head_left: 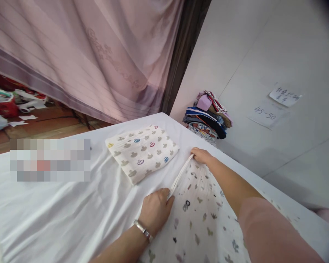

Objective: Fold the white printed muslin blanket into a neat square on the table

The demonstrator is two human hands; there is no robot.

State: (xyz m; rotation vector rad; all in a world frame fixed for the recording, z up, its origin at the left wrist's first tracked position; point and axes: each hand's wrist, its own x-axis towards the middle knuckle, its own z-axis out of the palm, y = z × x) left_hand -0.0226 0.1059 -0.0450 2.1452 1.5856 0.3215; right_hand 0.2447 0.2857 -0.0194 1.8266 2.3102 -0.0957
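A thin white cloth [197, 204] printed with small plants and figures spreads over the near part of the table. My left hand [157, 208], with a metal band at the wrist, is closed on the near corner of the cloth's far edge. The other corner of that edge is pinched in my right hand [201, 155]. Between the two hands the edge runs taut as a narrow doubled strip. Just beyond lies a folded white cloth [144, 151] with a mushroom print, flat and apart from both hands.
A white sheet [79, 208] with wrinkles covers the table. Folded clothes [207, 115] are stacked beyond its right edge against the white wall [249, 44], which bears handwritten paper notes [268, 113]. A pink curtain [98, 54] hangs behind. Bags and a red container [7, 106] stand at far left.
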